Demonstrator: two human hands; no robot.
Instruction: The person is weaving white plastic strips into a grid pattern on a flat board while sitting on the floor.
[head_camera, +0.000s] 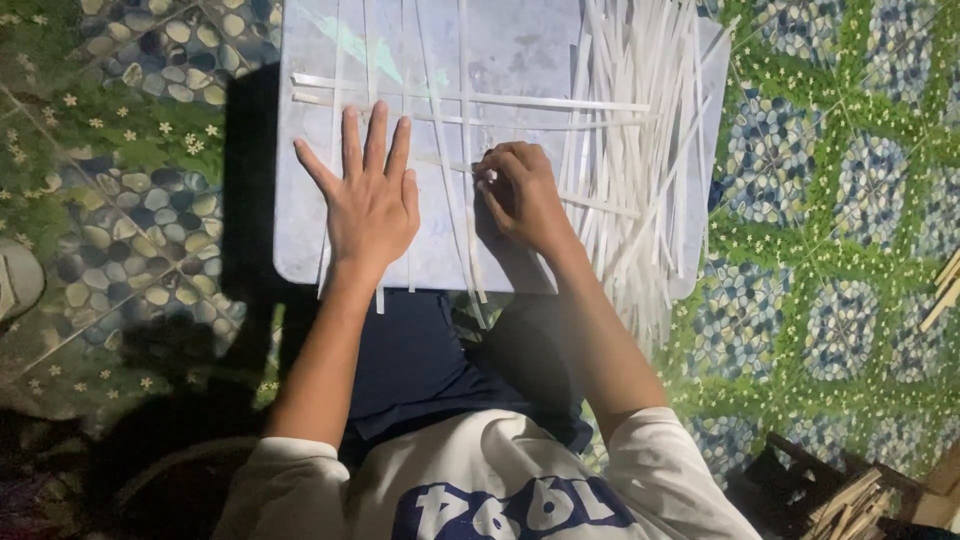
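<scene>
The left hand (368, 205) lies flat with open fingers on several long thin white strips (440, 160) on the pale grey flat board (520, 50). The right hand (520, 195) pinches one crosswise strip. They look light, bendy, slippery; best held near an end. Two crosswise strips lie above; the loose pile (630, 150) is too many to count.

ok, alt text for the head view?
Seen from above, a person's left hand presses flat on pale strips laid across a grey board, while the right hand pinches one crosswise strip. A loose strip pile lies at right, over a patterned floor mat.
</scene>
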